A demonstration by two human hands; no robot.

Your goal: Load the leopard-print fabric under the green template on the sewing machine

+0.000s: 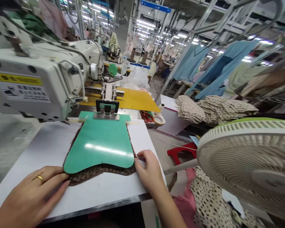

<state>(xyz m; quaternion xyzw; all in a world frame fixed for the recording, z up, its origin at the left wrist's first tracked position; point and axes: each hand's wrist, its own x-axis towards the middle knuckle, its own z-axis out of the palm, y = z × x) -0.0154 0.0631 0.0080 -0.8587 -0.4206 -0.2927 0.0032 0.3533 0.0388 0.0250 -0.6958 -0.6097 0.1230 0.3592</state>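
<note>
A green plastic template [102,144] lies on a brown leopard-print fabric piece [97,172] on the white table [47,145]. A metal clamp [106,110] of the sewing machine [38,79] holds the template's far end. My left hand [35,193] lies flat with fingers stretched out, the fingertips on the fabric's near left corner; it wears a gold ring. My right hand [148,169] sits at the template's near right corner, fingers curled and pressing on the fabric edge there.
A white fan [249,158] stands close on the right, beside spotted fabric [206,199] on my lap. A yellow plate [133,99], red scissors [146,116] and a tape roll [158,119] lie behind the template. Folded print pieces [211,109] are stacked at right.
</note>
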